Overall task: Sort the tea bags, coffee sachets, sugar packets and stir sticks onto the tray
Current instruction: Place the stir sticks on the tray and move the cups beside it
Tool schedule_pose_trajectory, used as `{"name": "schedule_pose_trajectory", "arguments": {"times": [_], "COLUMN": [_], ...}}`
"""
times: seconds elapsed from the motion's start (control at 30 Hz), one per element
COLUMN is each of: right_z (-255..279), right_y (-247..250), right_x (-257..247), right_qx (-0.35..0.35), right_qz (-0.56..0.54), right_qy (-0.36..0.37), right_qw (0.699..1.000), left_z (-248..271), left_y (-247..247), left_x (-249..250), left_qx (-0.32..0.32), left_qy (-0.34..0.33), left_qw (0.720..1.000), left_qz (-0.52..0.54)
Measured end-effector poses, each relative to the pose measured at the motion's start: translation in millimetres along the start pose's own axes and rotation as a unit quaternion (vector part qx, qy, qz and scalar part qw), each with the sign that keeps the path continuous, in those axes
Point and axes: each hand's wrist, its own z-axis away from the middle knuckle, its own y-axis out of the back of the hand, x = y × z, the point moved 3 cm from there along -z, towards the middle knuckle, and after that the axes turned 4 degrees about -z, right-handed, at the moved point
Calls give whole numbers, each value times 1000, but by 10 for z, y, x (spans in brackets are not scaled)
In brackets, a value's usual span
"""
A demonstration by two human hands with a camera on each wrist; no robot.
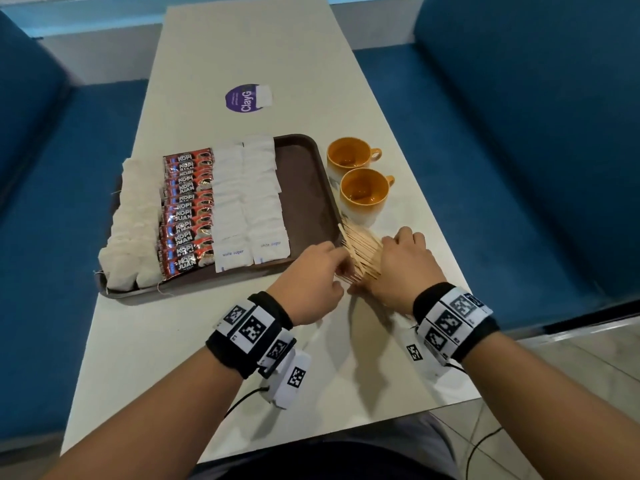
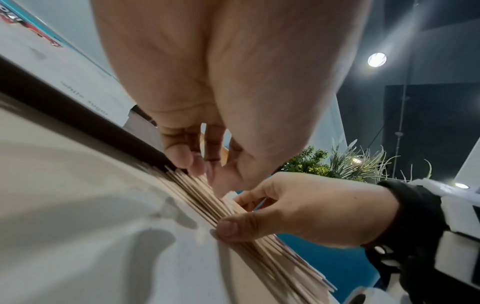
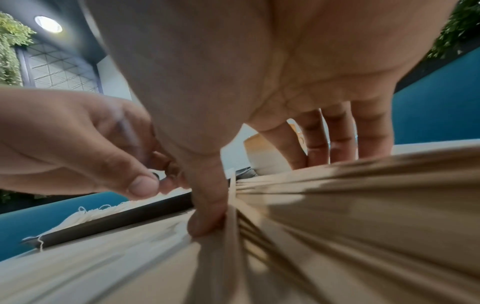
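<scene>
A loose bundle of wooden stir sticks (image 1: pixel 360 244) lies on the white table just off the front right corner of the brown tray (image 1: pixel 304 188). My right hand (image 1: pixel 381 261) spans the bundle, thumb (image 3: pixel 205 222) on the near side and fingers over the far side. My left hand (image 1: pixel 341 268) has its fingers curled and pinches at the sticks' left edge (image 2: pixel 182 185). On the tray, tea bags (image 1: pixel 128 220) fill the left, then a row of coffee sachets (image 1: pixel 187 213), then two columns of white sugar packets (image 1: pixel 249 202). The tray's right part is bare.
Two orange cups (image 1: pixel 349 157) (image 1: pixel 363 192) stand on the table right of the tray, close behind the sticks. A purple round sticker (image 1: pixel 244 98) marks the far tabletop. Blue benches (image 1: pixel 519 168) flank the table on both sides.
</scene>
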Motion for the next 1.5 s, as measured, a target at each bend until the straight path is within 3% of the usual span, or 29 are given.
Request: {"name": "schedule_pose_trajectory", "arguments": {"times": [0.17, 0.4, 0.6, 0.83, 1.13, 1.5], "right_z": [46, 266, 419, 539, 345, 111], "right_y": [47, 5, -5, 61, -19, 10], "right_x": [47, 172, 280, 454, 245, -161], "right_qx": [-3, -37, -53, -93, -105, -139], "right_qz": [-35, -3, -19, 68, 12, 52], "right_qy": [4, 72, 106, 67, 132, 181], "right_qw": [999, 997, 993, 991, 986, 972], "left_z": [-99, -234, -73, 174, 228, 181], "left_y": [-25, -336, -464, -343, -249, -91], "left_x": [153, 371, 265, 71, 106, -5], "left_qx": [6, -113, -65, -44, -66, -105], "left_qy": [-55, -88, -101, -54, -15, 4], "left_qw": [998, 974, 973, 981, 970, 971], "left_qz": [-4, -174, -198, -184, -235, -213]}}
